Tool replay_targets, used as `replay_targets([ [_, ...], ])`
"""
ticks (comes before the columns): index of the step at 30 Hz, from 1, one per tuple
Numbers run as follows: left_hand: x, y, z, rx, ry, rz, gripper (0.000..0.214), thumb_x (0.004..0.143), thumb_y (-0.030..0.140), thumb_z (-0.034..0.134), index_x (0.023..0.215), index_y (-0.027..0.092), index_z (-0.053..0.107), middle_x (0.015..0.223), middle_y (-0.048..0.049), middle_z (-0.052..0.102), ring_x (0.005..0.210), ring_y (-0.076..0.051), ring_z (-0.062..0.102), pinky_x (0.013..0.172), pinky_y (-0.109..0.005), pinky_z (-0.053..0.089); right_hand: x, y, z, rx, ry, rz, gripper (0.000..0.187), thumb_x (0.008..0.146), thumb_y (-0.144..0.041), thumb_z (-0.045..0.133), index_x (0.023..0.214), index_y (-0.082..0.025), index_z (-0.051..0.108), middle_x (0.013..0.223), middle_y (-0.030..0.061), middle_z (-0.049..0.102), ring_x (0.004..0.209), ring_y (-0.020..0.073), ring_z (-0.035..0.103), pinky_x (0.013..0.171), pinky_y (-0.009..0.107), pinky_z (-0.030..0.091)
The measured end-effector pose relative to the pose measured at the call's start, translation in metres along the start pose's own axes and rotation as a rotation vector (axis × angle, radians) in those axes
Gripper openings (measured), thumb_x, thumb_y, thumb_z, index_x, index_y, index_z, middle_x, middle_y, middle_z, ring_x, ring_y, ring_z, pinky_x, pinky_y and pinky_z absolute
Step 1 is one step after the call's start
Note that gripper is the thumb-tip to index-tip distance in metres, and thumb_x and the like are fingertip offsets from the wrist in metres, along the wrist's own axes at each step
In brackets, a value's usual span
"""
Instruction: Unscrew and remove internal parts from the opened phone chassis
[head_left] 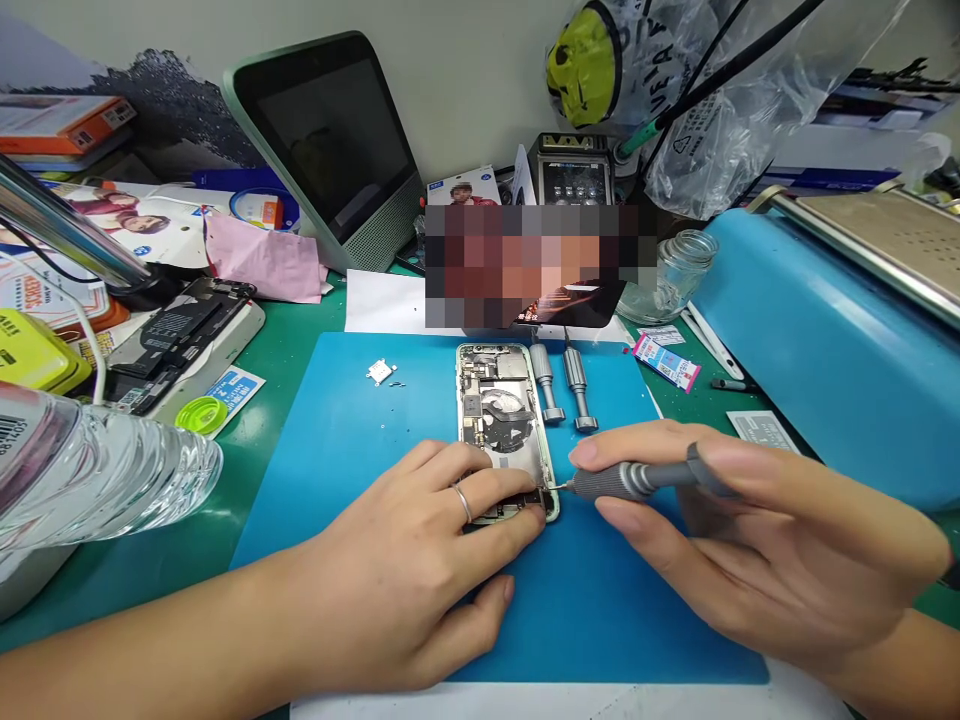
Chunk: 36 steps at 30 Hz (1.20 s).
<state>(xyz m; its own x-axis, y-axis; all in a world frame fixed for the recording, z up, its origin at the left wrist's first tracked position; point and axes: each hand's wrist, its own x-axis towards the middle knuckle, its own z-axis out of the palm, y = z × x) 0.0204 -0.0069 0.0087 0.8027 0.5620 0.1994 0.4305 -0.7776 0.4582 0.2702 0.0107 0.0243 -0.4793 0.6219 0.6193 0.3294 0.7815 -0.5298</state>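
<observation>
An opened smartphone (506,420) lies on a blue mat (622,600), its inner boards and a round coil-like patch exposed. Over its lower part rests my left hand (427,560), fingers stretched across it and thumb apart on the mat. My right hand (780,540) grips a grey precision screwdriver (645,480) between thumb and fingers. The thin tip meets the phone's lower right edge, close to my left fingertips; the exact spot it touches is too small to make out. Two similar screwdrivers (547,380) lie beside the phone's upper right.
A small metal plate (381,371) with tiny parts sits on the mat's left. A water bottle (97,470) and another opened phone (180,340) are at left. A tablet-like display (330,140) stands behind; a glass jar (675,270) and blue machine (817,350) flank the right.
</observation>
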Motion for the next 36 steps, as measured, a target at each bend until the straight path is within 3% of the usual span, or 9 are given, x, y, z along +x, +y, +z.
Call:
replay_targets([
  [15,0.000,0.000,0.000,-0.005,0.038,0.010,0.031,0.099,0.026,0.051,0.126,0.015,0.060,0.140,-0.0115,0.056,0.112,-0.027,0.054,0.091,-0.045,0.048,-0.002,0.003,0.006,0.124,-0.070,-0.023,0.083,0.083,0.006,0.065,0.151,-0.033,0.039,0.111,0.0057,0.077,0.099,0.0200,0.076,0.084,0.035,0.068],
  [36,0.001,-0.001,0.000,0.005,0.036,0.009,0.030,0.100,0.027,0.050,0.126,0.015,0.061,0.143,-0.0102,0.055,0.113,-0.028,0.053,0.090,-0.045,0.048,0.000,0.009,0.010,0.129,-0.021,-0.044,0.082,0.082,0.007,0.066,0.149,-0.031,0.041,0.112,0.0057,0.074,0.101,0.0188,0.075,0.087,0.035,0.067],
])
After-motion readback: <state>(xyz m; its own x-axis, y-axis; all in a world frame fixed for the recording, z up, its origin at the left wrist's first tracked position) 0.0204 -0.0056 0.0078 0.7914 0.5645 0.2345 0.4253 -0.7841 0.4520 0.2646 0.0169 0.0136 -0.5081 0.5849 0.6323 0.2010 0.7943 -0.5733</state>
